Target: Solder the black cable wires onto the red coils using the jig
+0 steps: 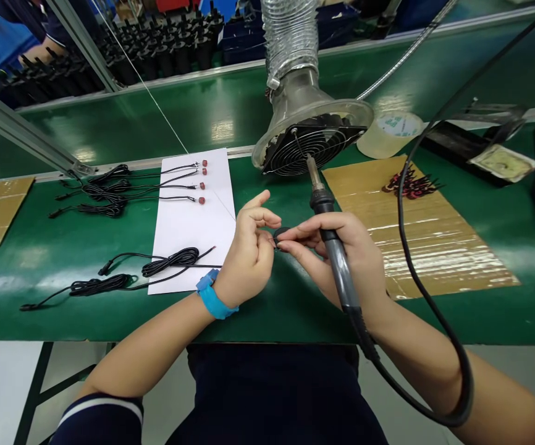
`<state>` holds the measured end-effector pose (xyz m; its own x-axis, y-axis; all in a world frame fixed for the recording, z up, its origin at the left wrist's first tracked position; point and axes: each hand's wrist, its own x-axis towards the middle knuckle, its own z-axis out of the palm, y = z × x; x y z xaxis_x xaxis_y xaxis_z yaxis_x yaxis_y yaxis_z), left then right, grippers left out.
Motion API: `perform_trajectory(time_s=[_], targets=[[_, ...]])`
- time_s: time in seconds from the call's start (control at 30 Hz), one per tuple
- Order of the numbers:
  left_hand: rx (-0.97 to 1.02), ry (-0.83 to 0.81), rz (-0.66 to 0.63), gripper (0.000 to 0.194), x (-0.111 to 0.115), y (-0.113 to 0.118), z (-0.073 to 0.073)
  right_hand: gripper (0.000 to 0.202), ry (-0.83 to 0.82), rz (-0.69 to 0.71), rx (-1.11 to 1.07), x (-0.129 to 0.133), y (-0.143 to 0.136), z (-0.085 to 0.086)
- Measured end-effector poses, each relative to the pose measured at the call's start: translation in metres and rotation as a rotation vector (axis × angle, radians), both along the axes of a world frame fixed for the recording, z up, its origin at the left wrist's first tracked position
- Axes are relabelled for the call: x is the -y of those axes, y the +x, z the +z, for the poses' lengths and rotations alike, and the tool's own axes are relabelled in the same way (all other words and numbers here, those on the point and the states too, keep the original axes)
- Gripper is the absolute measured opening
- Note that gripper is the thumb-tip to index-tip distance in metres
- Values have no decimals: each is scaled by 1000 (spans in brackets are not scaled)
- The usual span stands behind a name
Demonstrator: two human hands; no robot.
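My left hand (252, 250), with a blue wrist strap (214, 296), is closed, its thumb and fingertips at the left side of a small dark round part (282, 235). The right side of that part is pinched between the thumb and index finger of my right hand (351, 253). A soldering iron (339, 266) also rests in my right hand, its tip pointing up and away toward the fume fan. On the white sheet (170, 228) to the left lie black cables (110, 191) with small red-brown pieces (201, 186) at their ends, and coiled cables (170, 262) nearer me.
A fume extractor (314, 139) hangs just beyond my hands. To the right are a brown board (443, 253) with small red and black parts (413, 185), a tape roll (390, 133) and a sponge tray (503, 164). The iron's cord (404, 228) loops over my right forearm.
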<state>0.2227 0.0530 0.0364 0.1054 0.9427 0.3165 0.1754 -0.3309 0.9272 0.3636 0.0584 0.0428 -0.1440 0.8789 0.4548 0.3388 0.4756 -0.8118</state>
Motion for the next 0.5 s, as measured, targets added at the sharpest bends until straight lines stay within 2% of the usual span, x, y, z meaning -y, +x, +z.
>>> perform_trajectory(time_s=[0.13,0.27,0.33,0.43,0.5], targets=[[-254,134,-70,27,0,-1,7,26,47,-14,4,2,2,-6],[-365,206,-148,29,2,3,13,29,11,-69,-44,4,3,-12],[-344,169,-124,29,1,6,16,30,-47,-69,-108,5,3,-12],[-276,-4,-28,25,0,6,19,33,-115,-50,-309,4,2,-10],[-320,-58,-9,18,-1,4,22,35,-138,-48,-443,2,2,-10]])
